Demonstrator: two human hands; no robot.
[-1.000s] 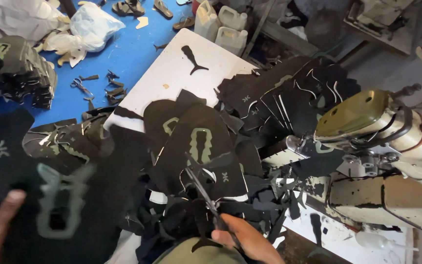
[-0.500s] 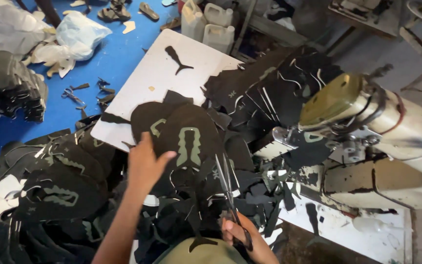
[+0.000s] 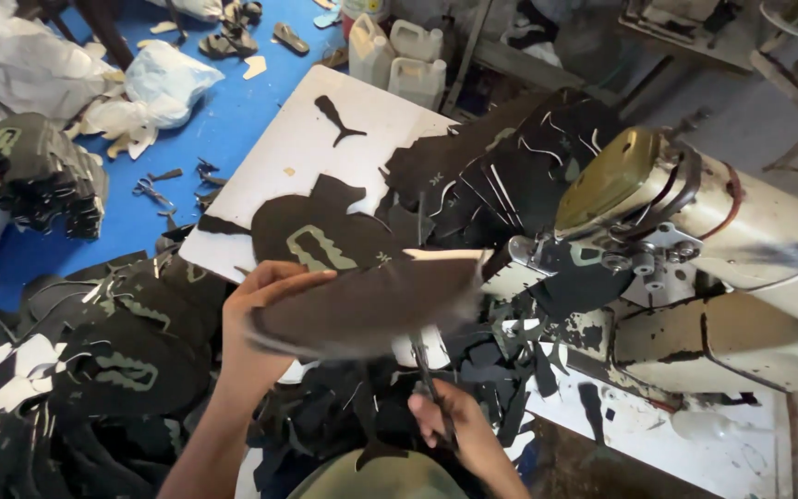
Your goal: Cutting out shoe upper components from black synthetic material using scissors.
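at six o'clock the right hand [image 3: 459, 427] is closed on scissors [image 3: 427, 374], blades pointing to twelve, much as half a second ago. the left hand [image 3: 260, 310], which then lay flat on the pile, has now lifted a dark cut piece [image 3: 371, 305], pinched at its nine o'clock end and blurred. at three o'clock stands the sewing machine [image 3: 695, 249]; at eleven, the white board [image 3: 297, 148].

A dark brown cut piece of shoe-upper material [image 3: 367, 305] — long, curved, blurred — is lifted flat above the near edge of the white worktop [image 3: 293, 148]. Slim metal scissors [image 3: 425, 370] stand beneath it, blades up — touching its underside.
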